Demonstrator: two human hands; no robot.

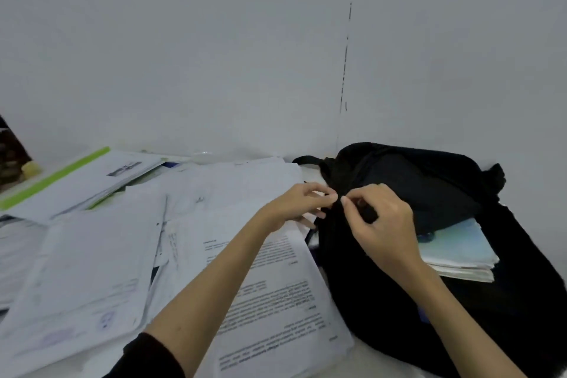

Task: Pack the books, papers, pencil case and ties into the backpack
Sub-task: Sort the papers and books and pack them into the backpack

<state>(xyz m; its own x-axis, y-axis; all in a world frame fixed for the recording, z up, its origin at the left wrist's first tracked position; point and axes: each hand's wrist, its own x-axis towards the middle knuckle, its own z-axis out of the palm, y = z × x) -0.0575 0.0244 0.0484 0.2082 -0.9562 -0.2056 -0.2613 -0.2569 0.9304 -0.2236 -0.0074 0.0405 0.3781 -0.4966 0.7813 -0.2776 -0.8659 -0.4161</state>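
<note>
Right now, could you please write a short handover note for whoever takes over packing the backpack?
Left hand and right hand both pinch the black backpack at its opening edge.
A stack of books already sits inside the opening.
Loose papers and a green-edged booklet lie spread to the backpack's left, still to pack.
Pencil case and ties: not visible.

White table [310,173] under scattered papers [267,294], a green-edged booklet [92,178], a black backpack [460,310] at right.
</note>
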